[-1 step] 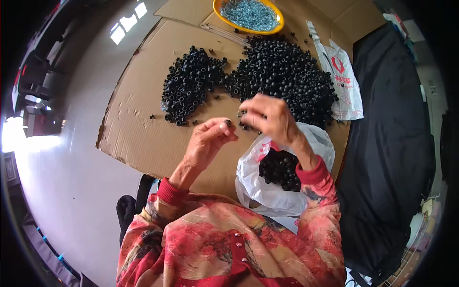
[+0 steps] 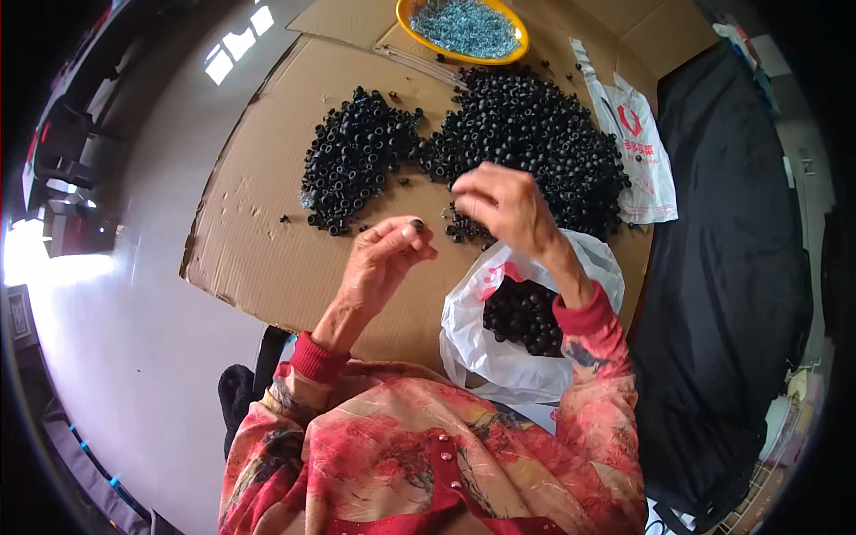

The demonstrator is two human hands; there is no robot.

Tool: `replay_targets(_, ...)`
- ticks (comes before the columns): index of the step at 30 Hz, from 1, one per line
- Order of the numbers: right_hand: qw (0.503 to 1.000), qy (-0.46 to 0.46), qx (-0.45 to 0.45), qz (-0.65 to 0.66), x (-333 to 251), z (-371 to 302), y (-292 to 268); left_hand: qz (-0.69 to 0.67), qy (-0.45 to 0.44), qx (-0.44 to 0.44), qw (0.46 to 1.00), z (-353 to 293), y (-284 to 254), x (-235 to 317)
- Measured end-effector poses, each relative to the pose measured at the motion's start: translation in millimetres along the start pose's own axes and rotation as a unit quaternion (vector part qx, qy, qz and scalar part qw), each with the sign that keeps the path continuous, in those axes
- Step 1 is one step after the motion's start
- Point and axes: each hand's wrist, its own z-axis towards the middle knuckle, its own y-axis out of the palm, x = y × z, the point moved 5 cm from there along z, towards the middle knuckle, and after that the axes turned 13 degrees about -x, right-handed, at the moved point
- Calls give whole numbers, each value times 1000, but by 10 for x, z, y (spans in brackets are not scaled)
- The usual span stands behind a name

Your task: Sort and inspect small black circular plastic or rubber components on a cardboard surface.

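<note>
My left hand (image 2: 385, 260) is raised over the cardboard and pinches a small round black cap (image 2: 417, 226) between thumb and fingertips. To its right, my right hand (image 2: 506, 212) hovers at the near edge of a big heap of black caps (image 2: 526, 134). Its fingers are bent together, and whether anything sits in them is hidden. A smaller heap of black ring-like pieces (image 2: 357, 152), with some clear bits among them, lies beyond my left hand. Below my right wrist, a white plastic bag (image 2: 473, 348) stands with its mouth apart, holding more black caps (image 2: 526, 316).
An orange-yellow dish (image 2: 523, 45) of small clear bluish pieces stands at the far edge of the cardboard (image 2: 259, 259). A flat white bag with red print (image 2: 649, 178) lies right of the big heap. Black fabric (image 2: 722, 294) covers the right side.
My left hand has risen slightly, still pinching the black cap. My right hand has shifted a little and its fingers have changed pose. The heaps and bags look the same.
</note>
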Motion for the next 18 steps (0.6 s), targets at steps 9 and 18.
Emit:
replay_targets(9,969,79,-78,-218,511,385,584,-33,23,33,999,20,-102,180)
replay_targets(18,982,20,-55,-178,570,364,528,-87,28,-24,996,169,-55,191)
